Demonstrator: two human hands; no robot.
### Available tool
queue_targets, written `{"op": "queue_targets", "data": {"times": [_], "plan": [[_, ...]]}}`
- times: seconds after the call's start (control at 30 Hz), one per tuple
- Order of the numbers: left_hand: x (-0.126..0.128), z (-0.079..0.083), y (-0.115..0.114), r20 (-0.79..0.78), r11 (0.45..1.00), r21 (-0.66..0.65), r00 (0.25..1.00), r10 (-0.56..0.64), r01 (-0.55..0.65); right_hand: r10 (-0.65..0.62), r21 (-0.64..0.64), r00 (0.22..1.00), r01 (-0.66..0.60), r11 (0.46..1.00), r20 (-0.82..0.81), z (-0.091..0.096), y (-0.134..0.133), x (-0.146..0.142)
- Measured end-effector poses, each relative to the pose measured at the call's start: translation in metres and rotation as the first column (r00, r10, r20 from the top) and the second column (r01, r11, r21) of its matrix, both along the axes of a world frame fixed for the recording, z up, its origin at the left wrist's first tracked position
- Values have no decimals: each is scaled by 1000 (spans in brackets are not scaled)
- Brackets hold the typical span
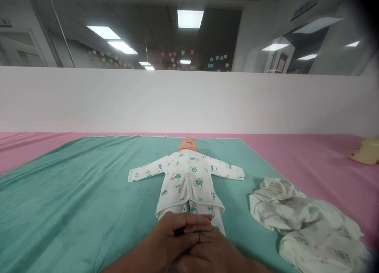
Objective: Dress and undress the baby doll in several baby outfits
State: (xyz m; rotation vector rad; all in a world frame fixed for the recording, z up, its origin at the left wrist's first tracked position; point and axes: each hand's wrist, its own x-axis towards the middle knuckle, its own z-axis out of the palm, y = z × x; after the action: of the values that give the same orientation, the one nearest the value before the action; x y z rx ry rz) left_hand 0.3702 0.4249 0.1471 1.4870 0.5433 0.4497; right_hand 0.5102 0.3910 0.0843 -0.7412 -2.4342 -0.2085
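Note:
A baby doll (187,144) lies on its back on a green blanket (97,186), arms stretched out sideways. It wears a white printed baby jacket (180,178), buttoned at the chest, and matching pants (217,221). My left hand (174,235) and my right hand (210,247) are clasped together in front of the doll's legs, hiding part of the pants. The left fingers lie over the right hand, which has a ring on one finger. Both hands are closed on each other, with no object visible in them.
A crumpled white printed cloth (314,221) lies at the right, across the blanket's edge. Pink sheeting (296,158) spreads beneath the blanket. At the far right sits a yellowish object (365,151), partly cut off. Behind stands a white wall (177,103) with glass above.

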Motion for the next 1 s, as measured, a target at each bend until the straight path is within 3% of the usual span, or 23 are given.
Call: {"op": "queue_targets", "data": {"times": [0.17,0.37,0.6,0.77,0.9,1.0], "plan": [[1,-9,1,41,1000,12,999,-16,16,3,-24,1000,-3,1000,-8,-4,-4,4],[0,-7,2,44,998,62,999,-24,21,-1,7,998,1,1000,-60,-3,-4,8],[-1,-4,3,2,994,101,999,-51,50,26,45,991,-20,999,-132,15,-7,5],[1,-9,2,14,982,187,1000,25,-27,30,88,976,-11,996,-215,34,-13,6],[-1,-14,6,28,912,360,979,201,-197,13,74,970,5,997,-243,48,-14,18],[-5,-18,14,36,800,516,941,337,-306,-106,-15,953,106,994,-282,47,-9,34]]}}
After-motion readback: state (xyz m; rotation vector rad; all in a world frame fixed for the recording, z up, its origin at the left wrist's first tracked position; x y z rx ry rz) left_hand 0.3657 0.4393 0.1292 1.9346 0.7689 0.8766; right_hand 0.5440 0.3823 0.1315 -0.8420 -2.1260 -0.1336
